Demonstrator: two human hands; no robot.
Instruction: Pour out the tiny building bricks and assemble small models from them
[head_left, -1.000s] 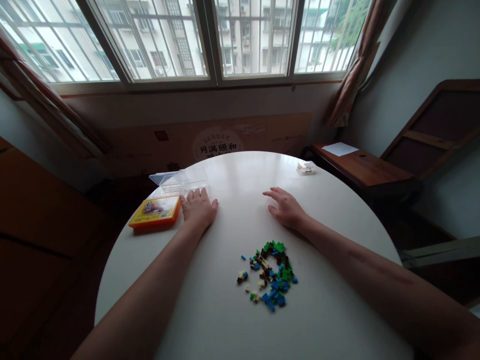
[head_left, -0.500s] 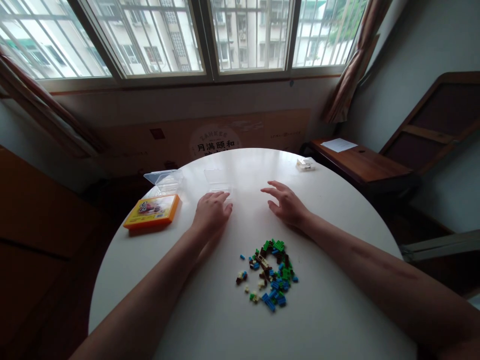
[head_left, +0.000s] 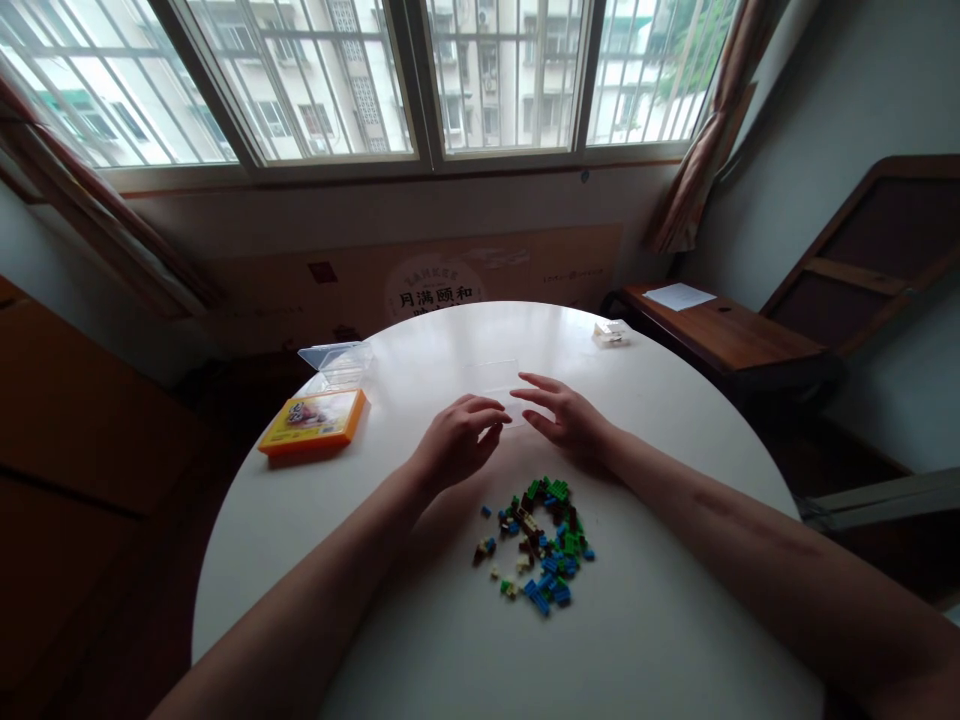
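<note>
A clear plastic box (head_left: 495,380), hard to make out against the white tabletop, lies between my hands near the middle of the table. My left hand (head_left: 466,437) has its thumb and fingers closed at the box's near left side, and covers part of it. My right hand (head_left: 564,416) is at the box's right side, fingers spread and stretched toward it; whether they touch it I cannot tell. Closer to me, below both hands, lies a loose pile of small green, blue, brown and cream building bricks (head_left: 551,545).
An orange box with a yellow label (head_left: 315,422) lies on the left of the round white table (head_left: 637,620). Behind it stands an open clear plastic case (head_left: 345,363). A small clear packet (head_left: 612,334) sits at the far right. A wooden chair (head_left: 720,325) is beyond the right edge.
My left hand has moved right, and the clear plastic box has shifted right with it, toward my right hand. The right hand has barely moved. The bricks lie as before.
</note>
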